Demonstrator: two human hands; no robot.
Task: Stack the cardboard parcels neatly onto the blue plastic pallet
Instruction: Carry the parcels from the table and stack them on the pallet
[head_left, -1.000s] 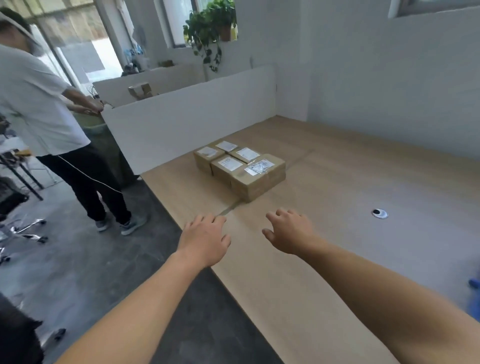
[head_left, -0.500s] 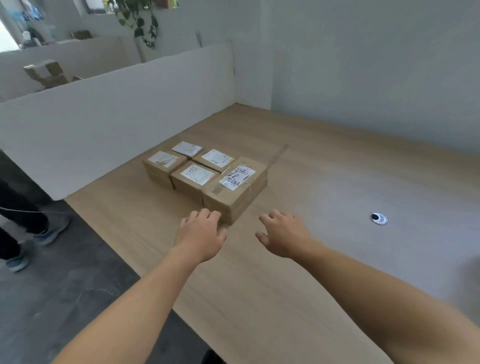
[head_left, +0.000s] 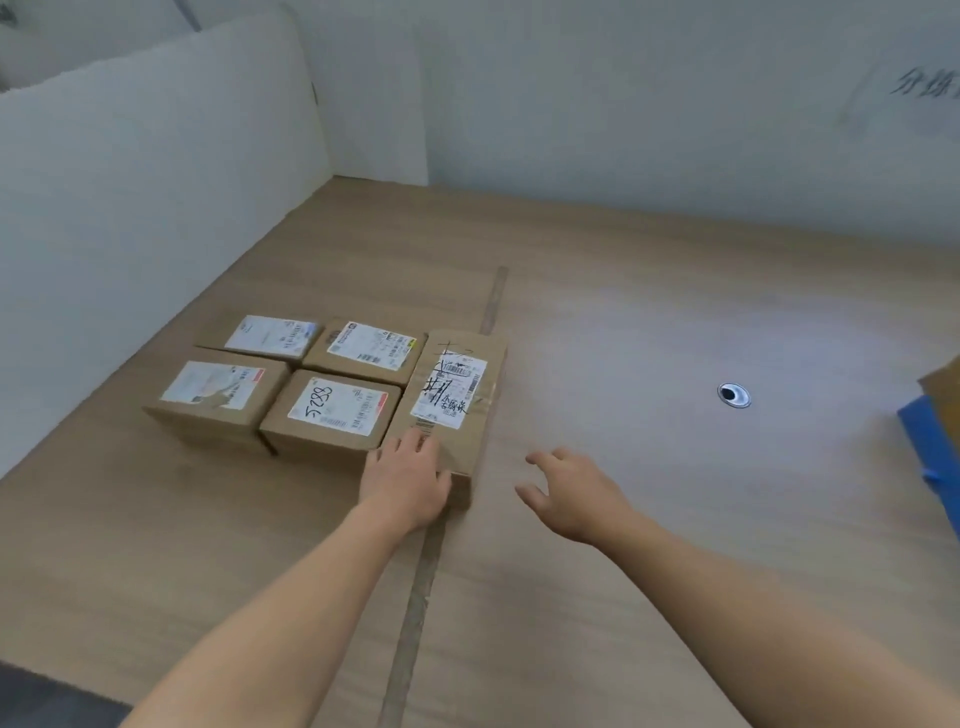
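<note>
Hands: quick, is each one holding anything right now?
Left hand: open, resting on the near end of the long parcel, not gripping it.
Right hand: open, fingers spread, holding nothing, just right of that parcel.

Five labelled parcels (head_left: 332, 410), clustered; blue pallet (head_left: 927, 447) right

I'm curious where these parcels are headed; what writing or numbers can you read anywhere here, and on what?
"5288": handwritten on the near middle parcel's label.
Long parcel's label: scrawled characters, unreadable.
Other three parcels' labels: print too small.
Wall writing: faint, cut off, unreadable.
</note>
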